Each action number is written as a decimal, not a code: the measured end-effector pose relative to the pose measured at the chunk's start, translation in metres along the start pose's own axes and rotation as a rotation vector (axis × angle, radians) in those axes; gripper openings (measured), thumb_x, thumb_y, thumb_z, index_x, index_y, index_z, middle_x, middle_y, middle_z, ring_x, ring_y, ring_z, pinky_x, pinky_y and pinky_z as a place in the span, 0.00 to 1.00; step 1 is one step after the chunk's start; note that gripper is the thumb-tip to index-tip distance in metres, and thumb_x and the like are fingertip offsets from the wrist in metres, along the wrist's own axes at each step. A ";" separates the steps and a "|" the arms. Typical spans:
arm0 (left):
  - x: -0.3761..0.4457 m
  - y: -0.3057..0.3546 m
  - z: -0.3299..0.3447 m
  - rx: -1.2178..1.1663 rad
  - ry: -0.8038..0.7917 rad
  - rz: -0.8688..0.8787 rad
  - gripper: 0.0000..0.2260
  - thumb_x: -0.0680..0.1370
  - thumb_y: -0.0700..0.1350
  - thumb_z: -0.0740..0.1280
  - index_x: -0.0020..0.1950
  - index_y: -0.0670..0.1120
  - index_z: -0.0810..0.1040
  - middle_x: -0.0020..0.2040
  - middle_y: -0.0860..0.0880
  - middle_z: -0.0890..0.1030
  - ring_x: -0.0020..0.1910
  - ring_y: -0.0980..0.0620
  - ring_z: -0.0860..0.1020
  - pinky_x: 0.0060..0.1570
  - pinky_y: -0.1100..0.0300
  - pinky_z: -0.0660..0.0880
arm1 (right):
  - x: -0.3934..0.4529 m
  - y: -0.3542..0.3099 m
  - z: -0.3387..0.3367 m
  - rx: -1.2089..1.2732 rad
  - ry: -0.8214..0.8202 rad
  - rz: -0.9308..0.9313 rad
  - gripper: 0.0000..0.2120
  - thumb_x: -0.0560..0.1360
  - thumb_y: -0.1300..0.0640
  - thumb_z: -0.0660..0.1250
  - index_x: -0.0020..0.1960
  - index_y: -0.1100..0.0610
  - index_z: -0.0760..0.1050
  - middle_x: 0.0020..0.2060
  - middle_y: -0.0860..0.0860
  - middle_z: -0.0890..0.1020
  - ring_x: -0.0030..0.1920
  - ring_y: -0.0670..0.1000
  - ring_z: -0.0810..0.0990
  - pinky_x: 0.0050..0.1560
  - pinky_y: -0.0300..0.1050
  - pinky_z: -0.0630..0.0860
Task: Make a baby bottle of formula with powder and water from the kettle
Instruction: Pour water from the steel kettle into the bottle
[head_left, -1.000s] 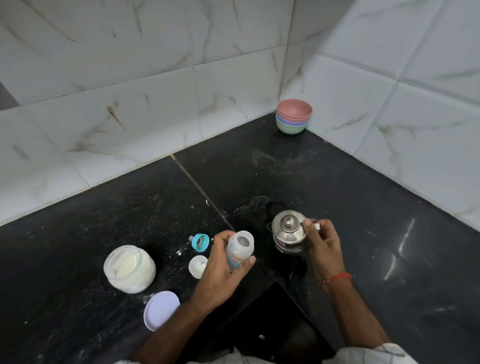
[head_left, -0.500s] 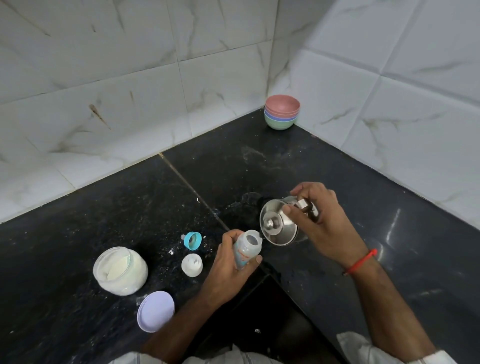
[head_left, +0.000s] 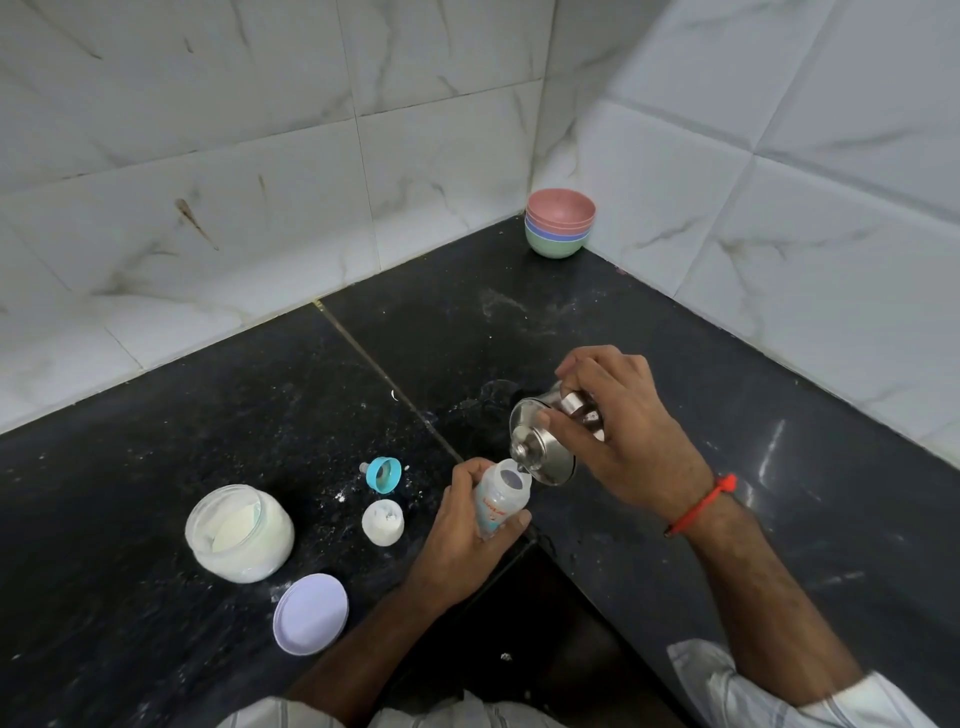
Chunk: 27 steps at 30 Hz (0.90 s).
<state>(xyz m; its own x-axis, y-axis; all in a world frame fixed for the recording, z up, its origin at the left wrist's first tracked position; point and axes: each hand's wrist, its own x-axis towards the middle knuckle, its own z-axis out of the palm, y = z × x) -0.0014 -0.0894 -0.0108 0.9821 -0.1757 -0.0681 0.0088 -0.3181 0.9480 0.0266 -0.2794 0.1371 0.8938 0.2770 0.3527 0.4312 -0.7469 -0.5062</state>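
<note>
At lower centre my left hand (head_left: 457, 540) wraps its fingers around the bottle (head_left: 501, 501), mouth tilted up-right. Just right, my right hand (head_left: 618, 441) grips the kettle (head_left: 545, 447), tipped so its spout meets that mouth.

White marble-look wall tiles (head_left: 260, 156) meeting in a corner above a glossy, speckled black stone tabletop (head_left: 156, 493), with stacked pastel bowls (head_left: 560, 223) in the corner.

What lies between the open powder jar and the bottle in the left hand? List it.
Head view: a white cap stands between jar and bottle; the blue ring lies slightly farther back.
</note>
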 end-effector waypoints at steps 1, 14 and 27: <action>0.000 0.000 0.001 -0.005 -0.003 -0.004 0.25 0.73 0.58 0.73 0.64 0.64 0.64 0.63 0.55 0.76 0.62 0.51 0.77 0.61 0.45 0.80 | 0.000 -0.001 0.000 -0.005 -0.002 -0.002 0.17 0.76 0.37 0.60 0.50 0.50 0.72 0.59 0.45 0.74 0.59 0.52 0.69 0.47 0.53 0.79; 0.001 0.000 0.000 -0.016 -0.013 -0.009 0.25 0.76 0.52 0.75 0.66 0.60 0.64 0.64 0.55 0.75 0.64 0.53 0.76 0.64 0.51 0.79 | 0.006 -0.015 0.000 -0.115 -0.025 -0.068 0.15 0.77 0.40 0.62 0.51 0.51 0.73 0.61 0.45 0.74 0.60 0.52 0.69 0.43 0.50 0.80; 0.000 -0.001 0.000 -0.023 -0.014 -0.007 0.25 0.74 0.55 0.74 0.65 0.59 0.65 0.63 0.53 0.77 0.62 0.52 0.78 0.62 0.50 0.80 | 0.012 -0.020 -0.001 -0.165 -0.071 -0.077 0.12 0.77 0.42 0.63 0.52 0.50 0.72 0.62 0.44 0.73 0.61 0.50 0.67 0.43 0.47 0.78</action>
<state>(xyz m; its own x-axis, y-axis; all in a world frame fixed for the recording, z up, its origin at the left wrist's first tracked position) -0.0016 -0.0895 -0.0120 0.9793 -0.1864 -0.0789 0.0203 -0.2976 0.9545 0.0289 -0.2618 0.1518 0.8682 0.3745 0.3256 0.4775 -0.8091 -0.3425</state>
